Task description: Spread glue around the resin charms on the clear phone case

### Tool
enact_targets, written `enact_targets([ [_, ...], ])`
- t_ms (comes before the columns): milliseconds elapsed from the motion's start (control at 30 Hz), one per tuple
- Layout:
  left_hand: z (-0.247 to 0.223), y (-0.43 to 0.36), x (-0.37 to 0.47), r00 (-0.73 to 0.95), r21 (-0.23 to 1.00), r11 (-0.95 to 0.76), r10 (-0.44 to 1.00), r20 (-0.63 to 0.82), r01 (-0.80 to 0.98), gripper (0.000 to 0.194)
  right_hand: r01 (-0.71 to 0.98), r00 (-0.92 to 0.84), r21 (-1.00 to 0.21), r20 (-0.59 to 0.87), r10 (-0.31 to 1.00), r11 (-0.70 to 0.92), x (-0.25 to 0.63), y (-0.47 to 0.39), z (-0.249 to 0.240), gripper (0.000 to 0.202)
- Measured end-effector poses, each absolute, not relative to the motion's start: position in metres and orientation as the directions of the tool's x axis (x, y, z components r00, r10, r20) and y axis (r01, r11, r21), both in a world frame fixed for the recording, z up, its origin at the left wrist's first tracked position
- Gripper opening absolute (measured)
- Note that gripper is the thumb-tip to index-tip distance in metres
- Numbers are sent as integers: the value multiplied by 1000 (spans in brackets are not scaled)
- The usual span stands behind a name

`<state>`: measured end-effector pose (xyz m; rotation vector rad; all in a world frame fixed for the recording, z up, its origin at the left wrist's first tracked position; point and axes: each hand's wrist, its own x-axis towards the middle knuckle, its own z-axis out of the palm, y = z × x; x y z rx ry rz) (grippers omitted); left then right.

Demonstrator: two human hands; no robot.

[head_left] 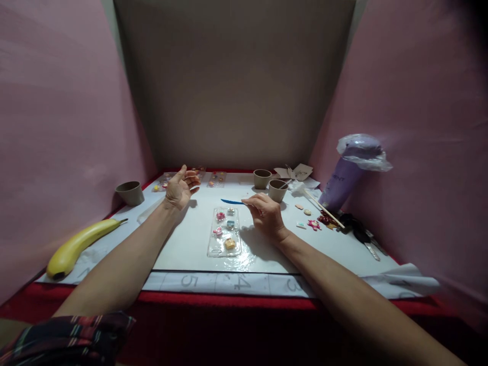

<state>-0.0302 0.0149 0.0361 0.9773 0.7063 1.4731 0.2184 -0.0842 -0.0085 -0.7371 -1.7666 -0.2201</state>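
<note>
My right hand (265, 213) pinches a blue blade-shaped tool (231, 202), its curved tip pointing left above the far end of a clear case. That clear case (212, 239) lies flat on the white board, with several small charms on it: a yellow one (230, 244), pink ones (220, 216) and blue-grey ones (231, 223). Raised to the left of the case is my left hand (182, 188), palm turned up and fingers apart, holding nothing. Behind it lie more clear cases (216, 179) with colourful pieces.
Two brown cups (262, 179) stand at the back; another cup (130, 193) is far left. A yellow banana (78, 249) lies left. On the right are a pink charm (314, 224), a pale stick (324, 208) and a purple tumbler (343, 178) leaning near the pink wall.
</note>
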Motion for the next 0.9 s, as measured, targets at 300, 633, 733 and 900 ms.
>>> enact_targets([
  [300,40,8,-26,59,880,-135,982,181,-456,37,609,-127,-219,922,366,762,222,-81,-8,22],
  [633,41,6,-23,77,871,-142,977,201,-470,37,655,-131,-240,898,420,717,224,-83,-7,21],
  [733,40,6,-22,85,864,-145,974,211,-482,38,650,-143,-239,894,425,722,224,-86,-6,20],
  [900,37,8,-22,122,867,-132,969,215,-480,40,639,-148,-230,900,411,734,222,-91,-3,22],
])
